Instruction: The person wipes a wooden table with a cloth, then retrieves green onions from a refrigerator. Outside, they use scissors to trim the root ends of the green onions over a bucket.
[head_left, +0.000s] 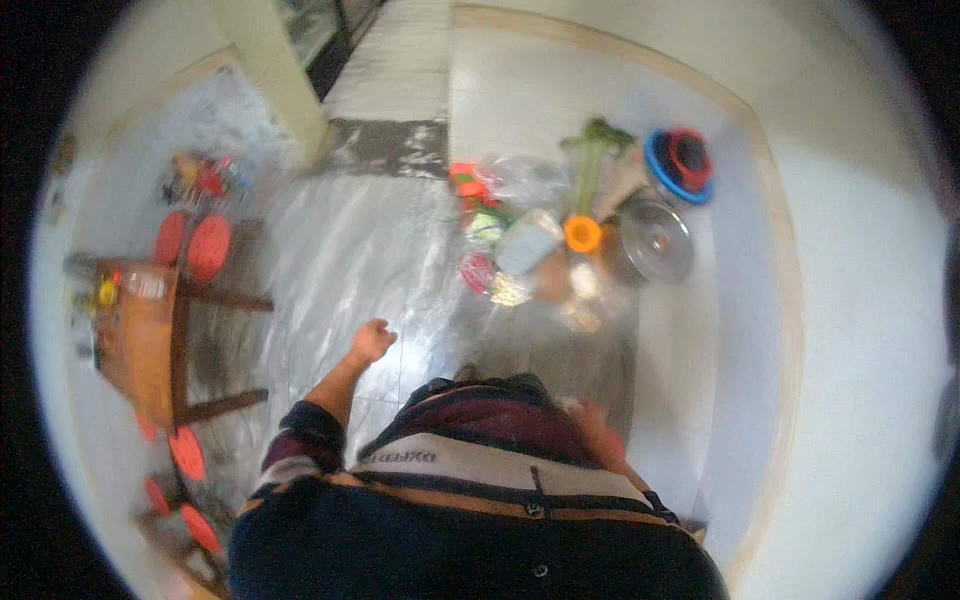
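Observation:
My left hand (373, 342) hangs over the shiny grey tiled floor (330, 247), its fingers loosely bent and apart. Nothing shows in it. Low at my right side, beside my striped shirt (487, 420), my right hand (594, 424) is badly blurred. A pale patch shows at its fingers, and I cannot tell whether it is a held thing. Ahead and to the right is a blurred group of goods: a clear plastic bag (525, 176), leafy green stalks (589, 169), an orange round item (583, 234), a pale blue-grey package (529, 241) and a pot with a glass lid (657, 241).
A blue basin (654, 169) and a red basin (705, 161) are stacked near the right wall (862, 247). At left stands a wooden table (142, 330) with a bottle (144, 285) on it. Red stools (209, 247) stand around it. A pale pillar (277, 90) rises ahead.

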